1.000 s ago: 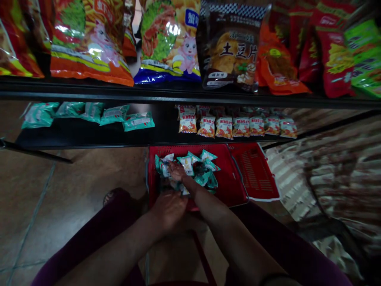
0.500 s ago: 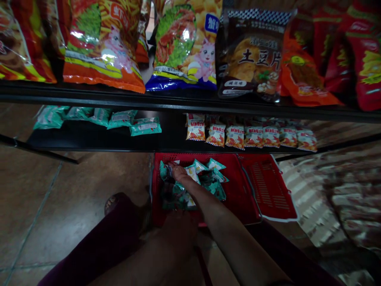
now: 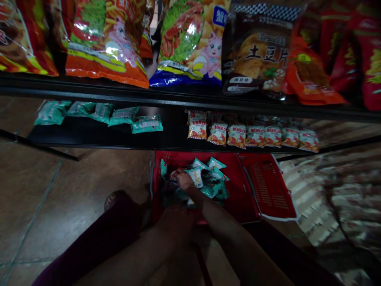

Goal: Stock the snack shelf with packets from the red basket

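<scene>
A red shopping basket on the floor between my legs holds several small teal snack packets. My right hand reaches down into it, fingers closed on a small snack packet with some white and red showing. A white-and-teal packet lies right beside that hand. My left hand is over the basket's near edge, in deep shadow; its fingers do not show clearly.
Above the basket, a black lower shelf bears teal packets at left and white-and-orange packets at right. The upper shelf edge carries large chip bags. A second red basket part and piled packages are at right.
My right hand has moved slightly right and nearer within the basket, away from the teal packet at its left end. My left hand has stayed about the same. The view has shifted slightly.
</scene>
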`<state>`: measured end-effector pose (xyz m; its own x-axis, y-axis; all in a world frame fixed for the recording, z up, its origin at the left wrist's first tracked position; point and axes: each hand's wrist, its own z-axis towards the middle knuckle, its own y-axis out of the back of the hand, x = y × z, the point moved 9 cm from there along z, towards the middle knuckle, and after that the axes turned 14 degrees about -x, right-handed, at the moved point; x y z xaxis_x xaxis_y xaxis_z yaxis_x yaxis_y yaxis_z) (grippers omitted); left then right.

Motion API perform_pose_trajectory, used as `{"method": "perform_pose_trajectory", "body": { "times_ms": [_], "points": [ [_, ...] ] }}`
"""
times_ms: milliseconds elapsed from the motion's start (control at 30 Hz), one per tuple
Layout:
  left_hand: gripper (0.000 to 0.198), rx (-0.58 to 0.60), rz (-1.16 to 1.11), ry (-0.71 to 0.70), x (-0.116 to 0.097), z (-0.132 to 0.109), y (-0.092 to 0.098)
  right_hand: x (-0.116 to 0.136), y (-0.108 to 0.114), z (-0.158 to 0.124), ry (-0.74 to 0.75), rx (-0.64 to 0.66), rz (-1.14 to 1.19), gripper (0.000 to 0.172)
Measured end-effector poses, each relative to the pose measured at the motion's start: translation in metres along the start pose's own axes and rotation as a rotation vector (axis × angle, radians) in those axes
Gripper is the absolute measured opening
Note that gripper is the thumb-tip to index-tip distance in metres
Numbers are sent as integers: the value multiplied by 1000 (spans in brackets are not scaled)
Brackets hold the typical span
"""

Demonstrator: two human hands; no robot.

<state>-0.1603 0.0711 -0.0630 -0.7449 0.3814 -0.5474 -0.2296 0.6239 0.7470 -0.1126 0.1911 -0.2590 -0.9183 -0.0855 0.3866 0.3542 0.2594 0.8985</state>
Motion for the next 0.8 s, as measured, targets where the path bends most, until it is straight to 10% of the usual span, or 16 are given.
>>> {"method": "perform_pose_trajectory", "body": {
  "times_ms": [233,333,467,667,800],
  "points": [
    [27,-114,-81,90,18,5,9,-10,87,-59,40,-332,198,31],
    [18,-381,-687,462,46,9,30,2,153,-83,139,-548,262,26],
    [32,-423,-1325,816,54,8,14,37,205,-125,301,-616,216,28],
    [11,-567,-1732,927,56,11,0,87,198,-170,454,-582,189,25],
    [10,-764,-1732,939,79,8,15,53,171,-156,198,-610,320,33]
  ]
}}
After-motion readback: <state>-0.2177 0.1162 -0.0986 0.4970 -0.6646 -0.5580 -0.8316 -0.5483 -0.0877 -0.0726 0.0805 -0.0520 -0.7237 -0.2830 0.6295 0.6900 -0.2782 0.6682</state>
